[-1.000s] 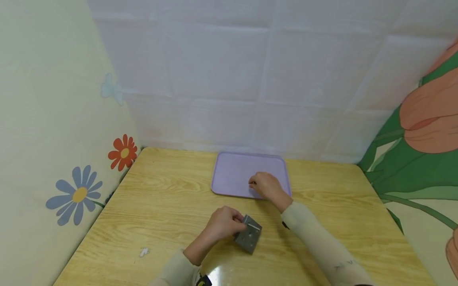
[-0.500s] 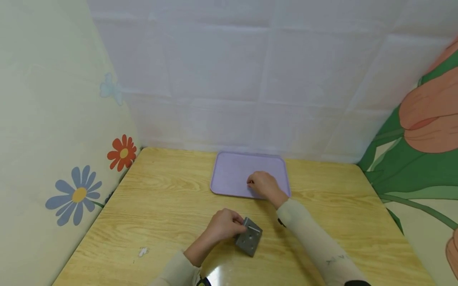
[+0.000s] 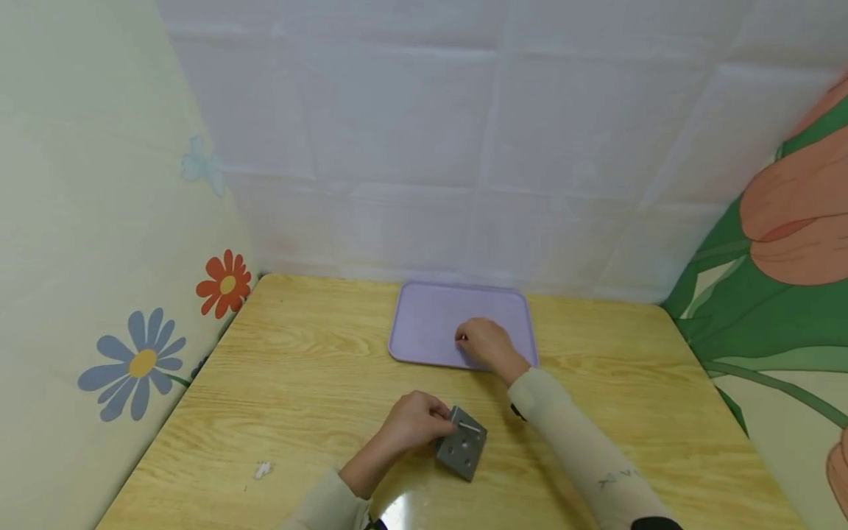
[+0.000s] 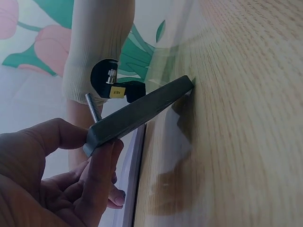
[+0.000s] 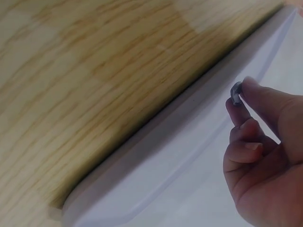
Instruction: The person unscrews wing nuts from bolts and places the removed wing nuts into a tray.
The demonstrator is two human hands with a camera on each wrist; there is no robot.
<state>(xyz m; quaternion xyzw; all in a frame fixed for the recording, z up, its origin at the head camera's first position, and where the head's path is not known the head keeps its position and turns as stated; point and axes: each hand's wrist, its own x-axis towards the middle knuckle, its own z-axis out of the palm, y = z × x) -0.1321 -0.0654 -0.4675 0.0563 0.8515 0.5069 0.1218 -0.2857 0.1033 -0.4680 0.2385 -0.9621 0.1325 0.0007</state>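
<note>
My left hand [image 3: 414, 421] pinches one end of a dark grey plate [image 3: 464, 445] between thumb and fingers. Several round holes show in the plate's face. A threaded bolt [image 4: 93, 108] sticks up from the plate near the pinched end. In the left wrist view the plate slants, its far end right at the tabletop. Over the purple tray [image 3: 424, 324], my right hand [image 3: 489, 343] pinches a small metal nut [image 5: 236, 93] between thumb and index finger. Its other fingers are curled in toward the palm.
The tray lies at the back of the wood-grain table [image 3: 318, 353], near the pale wall covering [image 3: 391, 147]. A small white mark [image 3: 263, 469] shows on the table at the front left. Flower-printed sheets stand on both sides.
My left hand and the plate have come slightly nearer, the plate's holed face showing more plainly. My right hand has shifted a little left over the tray, keeping its pinch.
</note>
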